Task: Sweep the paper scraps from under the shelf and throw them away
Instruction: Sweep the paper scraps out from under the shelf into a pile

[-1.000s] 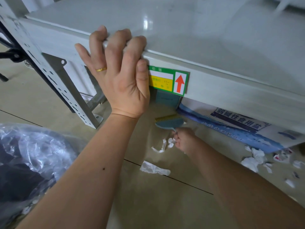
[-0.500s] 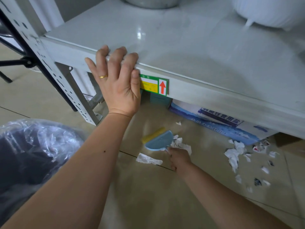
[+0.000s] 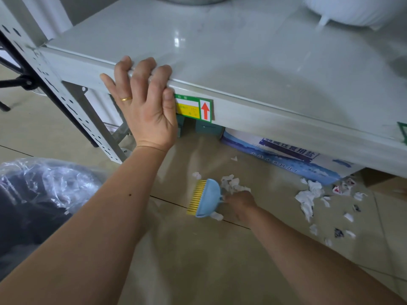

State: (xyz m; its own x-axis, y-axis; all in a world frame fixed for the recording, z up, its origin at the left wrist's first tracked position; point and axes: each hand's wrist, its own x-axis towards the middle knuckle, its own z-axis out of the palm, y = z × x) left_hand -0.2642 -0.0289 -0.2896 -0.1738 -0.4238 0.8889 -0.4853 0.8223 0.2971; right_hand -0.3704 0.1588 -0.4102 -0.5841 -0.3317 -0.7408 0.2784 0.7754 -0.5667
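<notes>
My left hand [image 3: 145, 102] grips the front edge of the grey metal shelf [image 3: 264, 69], fingers curled over its rim. Down on the tiled floor, my right hand [image 3: 240, 204] is closed on the handle of a small blue brush [image 3: 207, 198] with yellow bristles pointing left. White paper scraps [image 3: 233, 183] lie bunched right behind the brush and hand, and one scrap [image 3: 217, 216] sits under the brush head. A larger scatter of torn scraps [image 3: 308, 199] lies to the right, near the shelf's lower edge.
A bin lined with a clear plastic bag [image 3: 44, 194] stands at the left. A blue-and-white printed sack [image 3: 286, 157] lies under the shelf. The shelf's perforated upright [image 3: 66, 102] and a black stand leg [image 3: 17, 82] are at far left. A white bag [image 3: 352, 9] rests on the shelf.
My right hand has drawn the brush out from under the shelf toward me, dragging scraps onto the open floor. The left hand has stayed on the shelf edge.
</notes>
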